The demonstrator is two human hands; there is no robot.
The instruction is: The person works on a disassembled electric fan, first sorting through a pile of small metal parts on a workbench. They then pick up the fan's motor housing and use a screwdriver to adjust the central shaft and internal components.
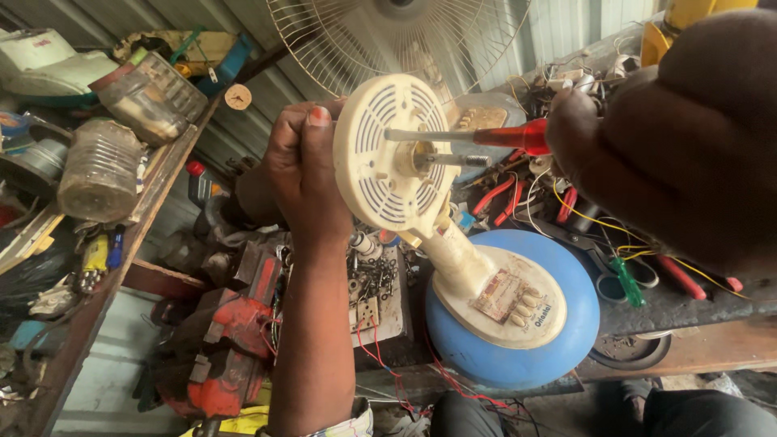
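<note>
My left hand [303, 166] grips the left rim of a cream fan motor housing [384, 182], a round slotted disc with a metal shaft [457, 160] sticking out of its middle. The housing sits on a cream neck above a blue round fan base [558, 324] with a cream button panel. My right hand [672, 137], close to the camera and blurred, holds a screwdriver with a red handle [514, 136]; its blade points left onto the housing face just above the shaft.
A wire fan guard [388, 40] hangs behind the housing. A red bench vise [231, 340] stands at lower left beside a tray of loose screws [372, 283]. Pliers, scissors [619, 271] and wires crowd the bench at right. A cluttered shelf with a plastic jar [101, 170] runs along the left.
</note>
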